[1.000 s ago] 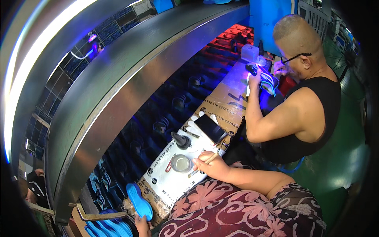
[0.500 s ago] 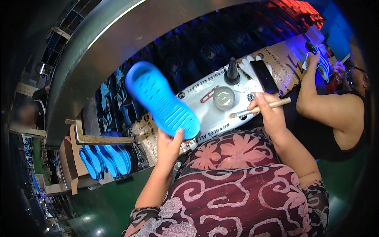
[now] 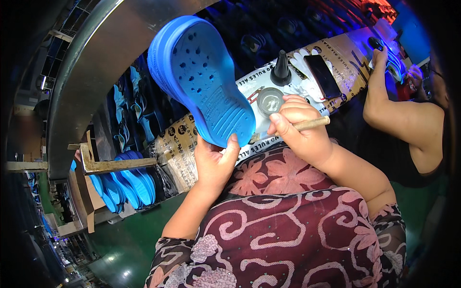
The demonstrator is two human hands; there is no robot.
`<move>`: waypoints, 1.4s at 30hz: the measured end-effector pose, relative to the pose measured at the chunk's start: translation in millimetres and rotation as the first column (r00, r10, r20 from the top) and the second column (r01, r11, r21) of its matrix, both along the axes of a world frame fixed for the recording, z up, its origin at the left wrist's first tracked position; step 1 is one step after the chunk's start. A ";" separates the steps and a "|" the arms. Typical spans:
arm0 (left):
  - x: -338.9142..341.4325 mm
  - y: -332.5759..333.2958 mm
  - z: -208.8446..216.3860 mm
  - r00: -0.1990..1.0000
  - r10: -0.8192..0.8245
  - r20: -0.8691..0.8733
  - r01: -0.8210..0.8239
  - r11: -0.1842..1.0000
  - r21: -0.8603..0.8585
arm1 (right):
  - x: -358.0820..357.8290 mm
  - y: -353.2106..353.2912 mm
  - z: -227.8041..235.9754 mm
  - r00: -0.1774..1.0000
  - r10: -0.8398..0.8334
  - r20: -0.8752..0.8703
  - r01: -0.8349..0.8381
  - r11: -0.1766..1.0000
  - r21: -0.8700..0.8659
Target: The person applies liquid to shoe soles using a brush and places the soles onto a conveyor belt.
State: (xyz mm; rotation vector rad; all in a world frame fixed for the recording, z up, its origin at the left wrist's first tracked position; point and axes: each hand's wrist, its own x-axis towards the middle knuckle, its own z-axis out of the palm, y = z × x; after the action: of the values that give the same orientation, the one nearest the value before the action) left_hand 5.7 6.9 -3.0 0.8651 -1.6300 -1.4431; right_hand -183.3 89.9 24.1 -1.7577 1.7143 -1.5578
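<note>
A blue shoe sole, dotted with small holes at its toe end and ribbed at its heel, is gripped at the heel end by my left hand, thumb on top. Pinched in my right hand is a brush with a pale wooden handle. Its tip points at the sole's heel edge; whether it touches cannot be made out. Just beyond my right fingers stands a small clear jar with pale liquid.
Behind the jar are a black cone-tipped bottle, red-handled snips, a white glove and a phone. Blue soles lie at the lower left beside a metal bracket. A co-worker's arm is at the right.
The sole has come up closer to the view and turned more upright. My right hand has moved left with the brush, bringing its tip to the sole's heel edge.
</note>
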 end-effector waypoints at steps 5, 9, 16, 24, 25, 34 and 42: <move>0.6 0.5 -0.8 0.999 -0.018 -0.026 0.017 1.000 -0.018 | -9.1 2.9 -1.4 0.999 -0.039 0.002 0.039 0.999 -0.009; -1.6 1.3 -6.2 0.999 -0.001 -0.042 -0.002 0.997 -0.078 | -9.4 6.7 4.8 0.995 -0.054 0.082 0.050 0.998 0.049; -4.0 3.4 -7.3 0.999 0.004 -0.049 -0.008 0.995 -0.096 | -7.0 6.1 4.4 0.985 -0.023 -0.170 0.011 0.997 -0.070; -3.8 5.4 -12.6 0.995 0.069 -0.068 -0.076 0.991 -0.110 | -6.6 8.2 9.1 0.988 -0.018 -0.156 0.001 0.994 -0.109; -5.2 6.0 -11.4 0.996 0.054 -0.069 -0.064 0.987 -0.145 | -5.3 6.8 6.9 0.986 -0.015 -0.163 -0.006 0.992 -0.127; -8.3 -0.4 -17.4 0.988 0.035 -0.148 -0.083 0.940 -0.330 | -8.2 8.3 5.1 0.996 -0.007 -0.089 0.000 0.997 -0.077; -13.8 -0.2 -20.9 0.967 0.083 -0.239 -0.158 0.935 -0.316 | -1.9 7.8 5.6 0.993 0.013 -0.120 -0.024 0.996 -0.084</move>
State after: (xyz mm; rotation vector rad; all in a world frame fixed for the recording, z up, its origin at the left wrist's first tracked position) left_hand -8.0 6.8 -23.9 0.5767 -1.5609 -1.0928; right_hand -185.2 97.8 29.7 -1.9398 1.7022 -1.5696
